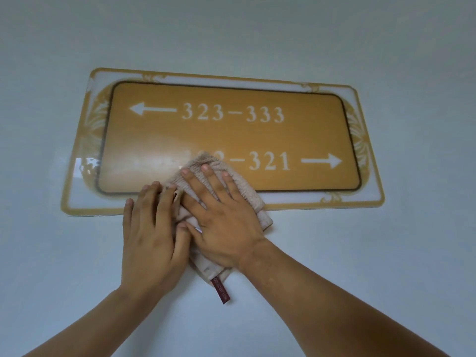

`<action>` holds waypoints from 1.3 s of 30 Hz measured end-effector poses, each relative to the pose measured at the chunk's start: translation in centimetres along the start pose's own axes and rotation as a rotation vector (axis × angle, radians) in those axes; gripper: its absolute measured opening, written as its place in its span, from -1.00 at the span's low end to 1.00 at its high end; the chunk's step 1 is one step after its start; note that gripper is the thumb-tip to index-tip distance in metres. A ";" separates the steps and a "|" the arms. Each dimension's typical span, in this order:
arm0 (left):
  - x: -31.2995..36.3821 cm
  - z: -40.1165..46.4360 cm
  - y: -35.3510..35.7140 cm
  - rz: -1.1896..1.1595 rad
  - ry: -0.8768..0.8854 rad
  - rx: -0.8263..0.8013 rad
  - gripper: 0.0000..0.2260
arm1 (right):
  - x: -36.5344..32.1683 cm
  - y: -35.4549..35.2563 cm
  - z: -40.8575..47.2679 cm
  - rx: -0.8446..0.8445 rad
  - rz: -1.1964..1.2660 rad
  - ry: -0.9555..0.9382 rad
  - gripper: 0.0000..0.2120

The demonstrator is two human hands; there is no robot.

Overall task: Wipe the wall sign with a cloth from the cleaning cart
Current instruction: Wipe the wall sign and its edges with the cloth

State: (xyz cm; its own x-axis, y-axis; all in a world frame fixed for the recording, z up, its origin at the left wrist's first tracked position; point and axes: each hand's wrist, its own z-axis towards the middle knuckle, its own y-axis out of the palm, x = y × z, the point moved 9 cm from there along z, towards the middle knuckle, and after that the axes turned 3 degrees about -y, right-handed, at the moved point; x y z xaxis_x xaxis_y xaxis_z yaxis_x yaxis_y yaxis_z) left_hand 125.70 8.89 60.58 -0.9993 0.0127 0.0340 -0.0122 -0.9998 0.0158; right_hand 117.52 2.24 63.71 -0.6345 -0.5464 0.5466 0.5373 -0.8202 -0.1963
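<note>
A gold wall sign (257, 140) with white room numbers and two arrows hangs on a pale wall, framed by a clear ornate border. A folded beige cloth (247, 197) with a dark red tag lies flat against the sign's lower middle and the wall below it, covering part of the lower number. My right hand (221, 217) lies spread on the cloth, pressing it to the sign. Beside it, my left hand (152, 235) rests flat on the wall, fingertips touching the cloth's left edge and the sign's bottom border.
The pale wall (360, 253) fills the rest of the view around the sign. A hazy streak shows on the sign's lower left part. The cleaning cart is out of view.
</note>
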 end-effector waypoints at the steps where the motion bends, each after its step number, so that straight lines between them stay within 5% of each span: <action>1: 1.5 -0.1 0.9 0.010 0.000 -0.004 -0.45 | 1.7 -0.2 -1.3 0.000 -0.006 0.008 -0.40; 10: 16.7 0.1 8.3 0.129 -0.028 -0.011 -0.51 | 18.6 -1.9 -14.0 -0.017 0.003 0.148 -0.35; 19: 27.4 1.1 14.2 -0.161 -0.208 -0.082 -0.64 | 26.3 -2.3 -20.6 -0.022 0.096 0.215 -0.28; 27: 27.1 1.0 14.4 -0.383 -0.352 -0.070 -0.98 | 28.5 -5.1 -20.9 0.148 0.592 0.269 -0.50; 30: 26.6 1.7 13.7 -0.387 -0.353 -0.086 -0.96 | 29.6 -6.0 -20.6 0.168 0.468 0.268 -0.60; 34: 25.9 2.1 13.3 -0.443 -0.384 -0.128 -0.93 | 30.0 -7.0 -20.5 0.202 0.339 0.314 -0.53; 39: 24.4 2.0 13.1 -0.590 -0.498 -0.194 -0.90 | 32.1 -5.3 -22.3 0.070 0.492 0.640 -0.19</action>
State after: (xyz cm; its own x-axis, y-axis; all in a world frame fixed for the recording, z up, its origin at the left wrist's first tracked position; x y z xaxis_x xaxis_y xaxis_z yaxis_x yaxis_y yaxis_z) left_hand 101.23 -3.89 63.56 -0.6939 0.5003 0.5180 -0.5858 -0.8105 -0.0020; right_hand 81.93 -14.74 64.10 -0.4999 -0.8502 -0.1653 0.8578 -0.4596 -0.2302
